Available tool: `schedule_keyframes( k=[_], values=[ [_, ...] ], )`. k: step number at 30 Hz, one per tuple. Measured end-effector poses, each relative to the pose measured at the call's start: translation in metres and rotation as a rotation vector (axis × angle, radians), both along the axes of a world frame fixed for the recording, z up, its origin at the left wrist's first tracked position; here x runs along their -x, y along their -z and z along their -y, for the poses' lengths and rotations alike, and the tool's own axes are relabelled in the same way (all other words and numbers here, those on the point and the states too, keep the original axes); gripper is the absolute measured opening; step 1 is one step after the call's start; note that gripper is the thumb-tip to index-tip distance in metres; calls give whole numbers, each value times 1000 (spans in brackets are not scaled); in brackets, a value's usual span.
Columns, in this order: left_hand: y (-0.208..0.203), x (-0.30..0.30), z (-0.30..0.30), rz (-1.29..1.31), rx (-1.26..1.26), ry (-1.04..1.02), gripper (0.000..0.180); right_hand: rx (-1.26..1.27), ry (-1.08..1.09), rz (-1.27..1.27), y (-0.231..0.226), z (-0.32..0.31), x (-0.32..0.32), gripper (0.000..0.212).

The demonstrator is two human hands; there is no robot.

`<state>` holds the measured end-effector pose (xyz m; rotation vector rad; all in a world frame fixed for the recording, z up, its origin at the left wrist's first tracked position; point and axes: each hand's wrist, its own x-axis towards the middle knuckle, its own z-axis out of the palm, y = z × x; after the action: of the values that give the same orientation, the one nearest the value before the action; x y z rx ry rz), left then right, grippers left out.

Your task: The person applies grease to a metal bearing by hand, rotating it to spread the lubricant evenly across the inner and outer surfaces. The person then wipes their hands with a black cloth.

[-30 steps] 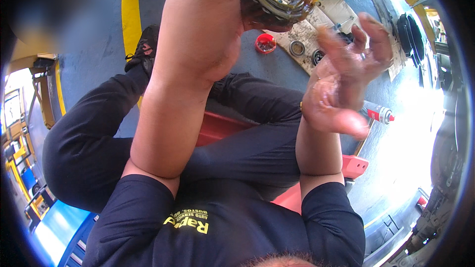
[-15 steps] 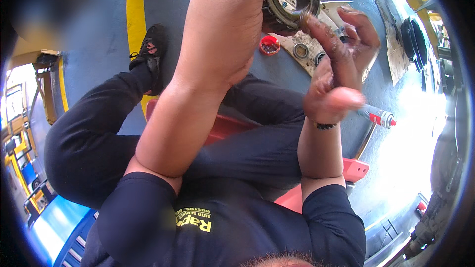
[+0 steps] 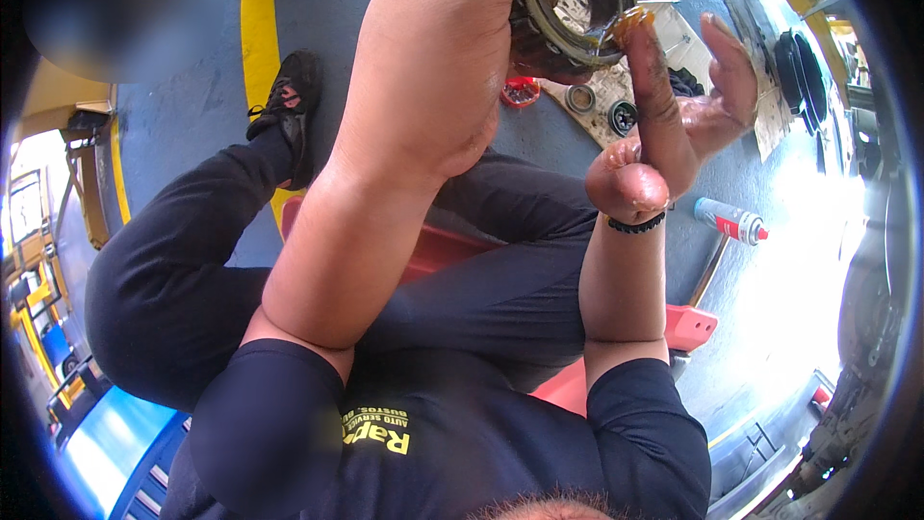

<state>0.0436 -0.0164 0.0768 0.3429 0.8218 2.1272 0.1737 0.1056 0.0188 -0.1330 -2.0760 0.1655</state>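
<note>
A dark, greasy ring-shaped metal bearing [image 3: 542, 36] is held up at the top of the view. My left hand [image 3: 433, 53] grips it from the left; its fingertips are mostly hidden behind the wrist, the hand's back and the ring. My right hand [image 3: 669, 120] is at the bearing's right side, fingers apart. A dab of amber grease [image 3: 630, 24] sits on its raised index fingertip, at the ring's lower right rim. That hand's thumb and palm look slick, and a black bracelet [image 3: 636, 224] circles the wrist.
Below the bearing, a red tub [image 3: 521, 91] of small parts stands by a stained cardboard sheet [image 3: 587, 121] with a metal ring [image 3: 579, 98] and a dark round part [image 3: 623, 117]. A spray can [image 3: 731, 220] lies at the right. A blue cabinet [image 3: 115, 443] is at lower left.
My right index finger now points up at the bearing's rim with grease on its tip; the hand was blurred and more curled before. The bearing has shifted slightly right.
</note>
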Motion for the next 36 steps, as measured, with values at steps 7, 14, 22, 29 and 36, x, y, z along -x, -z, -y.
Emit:
schedule_keyframes(
  k=[7,14,22,29,36],
  values=[
    [-4,3,8,-2,-59,37,36,-120,-167,-155,-1,-10,0,90],
    [-5,-4,4,18,52,37,35,25,90,-65,2,0,4,95],
    [4,-4,0,-48,122,-63,35,202,-186,-27,4,6,2,90],
    [-1,-1,1,-3,66,-11,35,427,-367,-158,13,0,16,116],
    [6,2,-4,-119,48,-32,35,17,126,12,6,2,5,104]
  ],
)
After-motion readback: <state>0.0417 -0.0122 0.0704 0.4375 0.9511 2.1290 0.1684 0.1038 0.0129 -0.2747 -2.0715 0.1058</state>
